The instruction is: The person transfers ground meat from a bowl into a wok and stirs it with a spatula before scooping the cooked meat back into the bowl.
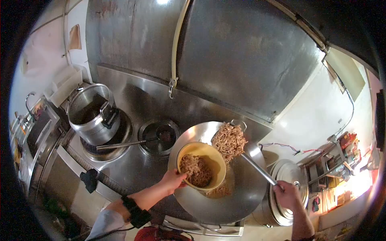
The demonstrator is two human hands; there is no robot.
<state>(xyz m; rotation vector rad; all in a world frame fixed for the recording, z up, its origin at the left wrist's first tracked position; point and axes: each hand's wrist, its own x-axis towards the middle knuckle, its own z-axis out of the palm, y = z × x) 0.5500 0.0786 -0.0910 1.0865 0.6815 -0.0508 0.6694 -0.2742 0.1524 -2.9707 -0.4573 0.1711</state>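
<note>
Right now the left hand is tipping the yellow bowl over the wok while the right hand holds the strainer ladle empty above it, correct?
Not quite. The head view shows the strainer ladle heaped with pale strips of food, not empty. The rest holds: the left hand tips the yellow bowl over the wok, and the right hand grips the ladle's handle.

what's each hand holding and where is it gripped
The left hand holds the yellow bowl by its near rim, tilted over the wok. The right hand grips the strainer at the end of its long handle.

Bare counter [132,168] left of wok [241,197] open; stockpot [90,114], ladle handle [120,144] block beyond.
</note>
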